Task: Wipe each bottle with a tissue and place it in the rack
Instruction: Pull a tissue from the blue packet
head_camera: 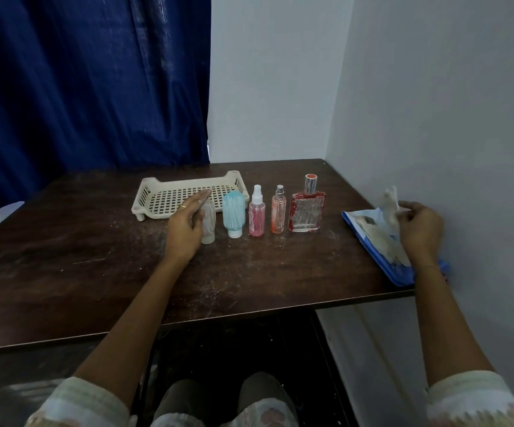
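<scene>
Beside the white bottle [209,224], left hand [184,230], fingers straight; right hand [420,231] pinches tissue [391,201].

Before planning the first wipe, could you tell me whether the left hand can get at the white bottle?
Probably yes: the left hand is open right beside the white bottle, with nothing between them; the teal bottle stands apart.

The dark wooden surface [64,235], dusted white, bears a cream slotted plastic rack [157,194] just beyond the left fingers [200,199]. Rightward from them stand a frosted white bottle [210,224], teal squeeze bottle [233,211], pink spray bottle [256,217], slim orange spray bottle [278,215] and flat red glass bottle [307,212]. A blue tissue packet [397,274] lies under the right fingers [406,207].
</scene>
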`<state>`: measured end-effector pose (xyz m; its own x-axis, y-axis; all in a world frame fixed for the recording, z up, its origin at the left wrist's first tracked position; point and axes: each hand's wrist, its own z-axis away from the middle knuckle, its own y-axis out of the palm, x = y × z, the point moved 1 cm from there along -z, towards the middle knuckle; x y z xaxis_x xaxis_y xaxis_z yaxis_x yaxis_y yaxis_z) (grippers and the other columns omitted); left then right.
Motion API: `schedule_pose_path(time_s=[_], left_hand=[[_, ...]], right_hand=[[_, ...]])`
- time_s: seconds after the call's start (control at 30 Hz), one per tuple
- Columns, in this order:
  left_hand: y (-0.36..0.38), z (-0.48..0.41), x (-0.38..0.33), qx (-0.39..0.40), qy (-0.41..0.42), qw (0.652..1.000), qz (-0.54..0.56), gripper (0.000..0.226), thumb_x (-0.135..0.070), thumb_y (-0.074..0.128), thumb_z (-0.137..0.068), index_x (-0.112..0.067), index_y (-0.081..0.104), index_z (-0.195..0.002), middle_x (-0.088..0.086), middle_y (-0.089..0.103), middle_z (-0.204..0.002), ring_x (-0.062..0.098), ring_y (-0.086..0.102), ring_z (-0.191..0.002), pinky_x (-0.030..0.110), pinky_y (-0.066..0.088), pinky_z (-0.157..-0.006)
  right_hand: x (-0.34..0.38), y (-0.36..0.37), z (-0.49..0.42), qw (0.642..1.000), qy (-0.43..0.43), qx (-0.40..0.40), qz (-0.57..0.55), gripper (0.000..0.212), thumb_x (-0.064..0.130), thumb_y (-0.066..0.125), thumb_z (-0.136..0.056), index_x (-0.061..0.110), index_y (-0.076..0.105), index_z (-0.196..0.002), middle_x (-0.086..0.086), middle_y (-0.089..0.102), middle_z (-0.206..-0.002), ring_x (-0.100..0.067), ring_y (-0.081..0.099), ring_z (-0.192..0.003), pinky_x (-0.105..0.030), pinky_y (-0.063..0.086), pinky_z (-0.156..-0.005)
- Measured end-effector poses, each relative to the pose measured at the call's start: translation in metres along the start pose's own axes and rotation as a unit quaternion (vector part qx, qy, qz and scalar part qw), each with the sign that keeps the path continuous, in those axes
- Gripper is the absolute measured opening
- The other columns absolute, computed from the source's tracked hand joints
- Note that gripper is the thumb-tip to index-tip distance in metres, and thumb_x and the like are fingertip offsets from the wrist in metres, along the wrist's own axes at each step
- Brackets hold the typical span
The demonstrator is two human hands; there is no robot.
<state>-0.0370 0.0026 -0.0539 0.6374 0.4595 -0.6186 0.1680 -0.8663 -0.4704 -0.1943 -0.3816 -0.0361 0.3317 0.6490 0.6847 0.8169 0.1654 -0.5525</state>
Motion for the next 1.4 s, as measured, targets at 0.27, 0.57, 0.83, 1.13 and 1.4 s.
schedule_pose_path(time_s=[0.27,0.57,0.83,1.13,1.4], left_hand=[[-0.001,0.001,-0.002,-0.003,0.01,1.0,-0.009,0.043,0.002,0.046,-0.094,-0.015,0.052,-0.134,0.002,0.051,-0.138,0.002,0.04,-0.124,-0.002,0.022,-0.099],[-0.003,0.002,-0.004,-0.003,0.005,1.0,-0.013,0.044,0.004,0.046,-0.094,-0.014,0.053,-0.133,0.003,0.051,-0.139,0.0,0.038,-0.123,-0.002,0.021,-0.099],[-0.002,0.002,-0.004,-0.004,0.006,1.0,-0.007,0.043,0.002,0.045,-0.094,-0.015,0.052,-0.133,0.003,0.051,-0.138,0.001,0.039,-0.123,-0.005,0.021,-0.096],[-0.001,0.002,-0.003,-0.005,0.001,1.0,0.004,0.044,0.0,0.046,-0.094,-0.018,0.052,-0.134,0.001,0.051,-0.14,0.008,0.042,-0.129,0.02,0.03,-0.108],[0.0,0.001,-0.001,-0.003,0.005,1.0,0.009,0.044,0.001,0.045,-0.095,-0.018,0.051,-0.134,0.001,0.05,-0.14,0.006,0.042,-0.127,0.0,0.024,-0.1]], right_hand=[[0.019,0.003,0.007,0.927,0.189,0.166,-0.28,0.041,-0.005,0.056,-0.086,-0.001,0.052,-0.126,-0.016,0.061,-0.113,-0.023,0.058,-0.094,-0.035,0.051,-0.081],[0.006,-0.009,-0.001,0.978,0.119,0.074,-0.153,0.024,0.008,0.06,-0.086,-0.005,0.065,-0.106,-0.02,0.067,-0.1,-0.032,0.063,-0.088,-0.035,0.05,-0.076],[-0.01,0.001,-0.01,0.939,-0.149,0.084,0.298,0.011,-0.012,0.056,-0.08,-0.012,0.066,-0.083,-0.029,0.063,-0.083,-0.039,0.061,-0.074,-0.035,0.045,-0.064],[0.001,0.018,0.0,0.953,0.031,0.178,0.241,0.033,0.024,0.064,-0.087,-0.009,0.062,-0.091,-0.024,0.064,-0.096,-0.036,0.06,-0.089,-0.033,0.041,-0.068],[-0.005,0.008,-0.019,0.957,0.022,0.241,0.158,0.018,0.002,0.063,-0.081,0.005,0.067,-0.098,-0.022,0.064,-0.101,-0.033,0.059,-0.092,-0.033,0.043,-0.077]])
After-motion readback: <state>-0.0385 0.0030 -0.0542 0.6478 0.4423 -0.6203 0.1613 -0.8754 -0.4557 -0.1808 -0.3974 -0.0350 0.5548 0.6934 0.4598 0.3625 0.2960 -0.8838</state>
